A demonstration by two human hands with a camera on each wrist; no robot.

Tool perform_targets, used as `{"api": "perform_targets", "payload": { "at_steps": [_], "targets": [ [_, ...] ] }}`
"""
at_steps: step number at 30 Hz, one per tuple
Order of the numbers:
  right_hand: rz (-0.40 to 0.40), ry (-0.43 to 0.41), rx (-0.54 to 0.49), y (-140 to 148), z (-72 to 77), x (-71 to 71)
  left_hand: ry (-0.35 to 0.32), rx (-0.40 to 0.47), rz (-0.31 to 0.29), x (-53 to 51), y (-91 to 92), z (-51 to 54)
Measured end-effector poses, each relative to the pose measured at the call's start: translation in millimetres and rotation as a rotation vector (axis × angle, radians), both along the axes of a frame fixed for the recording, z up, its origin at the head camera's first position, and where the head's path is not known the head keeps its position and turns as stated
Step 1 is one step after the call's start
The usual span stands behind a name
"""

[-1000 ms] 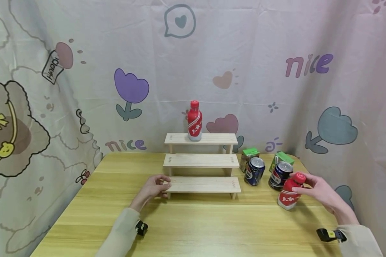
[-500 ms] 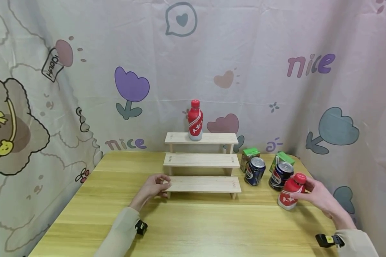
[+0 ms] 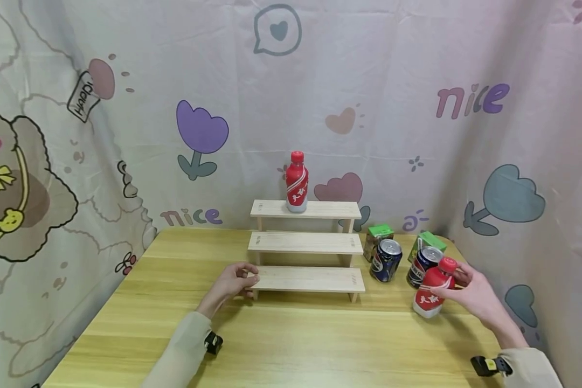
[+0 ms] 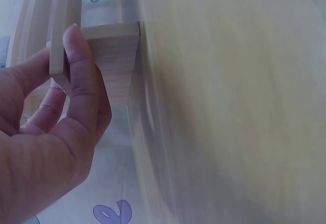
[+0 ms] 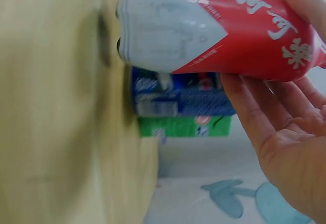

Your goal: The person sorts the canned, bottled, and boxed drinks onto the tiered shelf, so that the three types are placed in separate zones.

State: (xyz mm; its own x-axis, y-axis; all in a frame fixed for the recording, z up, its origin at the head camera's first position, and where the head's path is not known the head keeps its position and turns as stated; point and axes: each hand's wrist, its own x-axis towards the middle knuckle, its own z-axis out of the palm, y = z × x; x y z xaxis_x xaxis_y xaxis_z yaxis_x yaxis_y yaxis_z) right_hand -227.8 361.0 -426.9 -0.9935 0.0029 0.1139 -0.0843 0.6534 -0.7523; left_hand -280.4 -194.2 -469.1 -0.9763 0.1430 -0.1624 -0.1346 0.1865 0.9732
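Observation:
My right hand (image 3: pixel 480 296) grips a red and white drink bottle (image 3: pixel 428 293) at the right, leaning a little in the head view. In the right wrist view the bottle (image 5: pixel 244 35) has its white base just off the tabletop, a shadow beside it. My left hand (image 3: pixel 230 283) pinches the left end of the lowest step of a three-step wooden display shelf (image 3: pixel 310 279). The left wrist view shows thumb and fingers around the board's end (image 4: pixel 58 56). A second red bottle (image 3: pixel 297 186) stands upright on the top step.
Two dark blue cans, a left one (image 3: pixel 386 260) and a right one (image 3: pixel 423 265), stand right of the shelf. Behind them are two green-topped drink cartons, one left (image 3: pixel 379 231) and one right (image 3: pixel 429 240). A printed curtain (image 3: pixel 388 108) hangs behind the wooden table (image 3: pixel 291 345).
The bottle in my right hand has shifted slightly left, and the right hand and forearm moved left with it. My left hand stays on the lowest step. The head view has shifted slightly.

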Motion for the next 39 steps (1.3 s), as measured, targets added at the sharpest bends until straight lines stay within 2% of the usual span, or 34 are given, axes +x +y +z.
{"api": "perform_targets", "payload": {
  "at_steps": [8, 13, 23, 29, 34, 39],
  "targets": [
    [0.033, 0.075, -0.032, -25, 29.0, -6.1, 0.002, -0.006, 0.006, 0.6, -2.0, -0.5],
    [0.066, 0.118, -0.073, -42, 41.7, -13.2, 0.002, -0.003, 0.015, -0.5, -3.0, -1.9],
    [0.106, 0.108, -0.121, -57, 50.4, -17.6, -0.003, -0.005, 0.028, 0.0, 0.1, -5.6],
    [0.106, 0.166, -0.106, -67, 54.5, -21.1, 0.008, -0.004, 0.018, -1.5, 0.7, -4.6],
    [0.137, 0.207, -0.126, -77, 60.9, -25.1, 0.014, -0.004, 0.015, -2.6, 1.0, -4.7],
    [0.164, 0.186, -0.132, -87, 70.1, -29.5, 0.015, -0.008, 0.006, -3.4, 0.6, -5.4]
  ]
}}
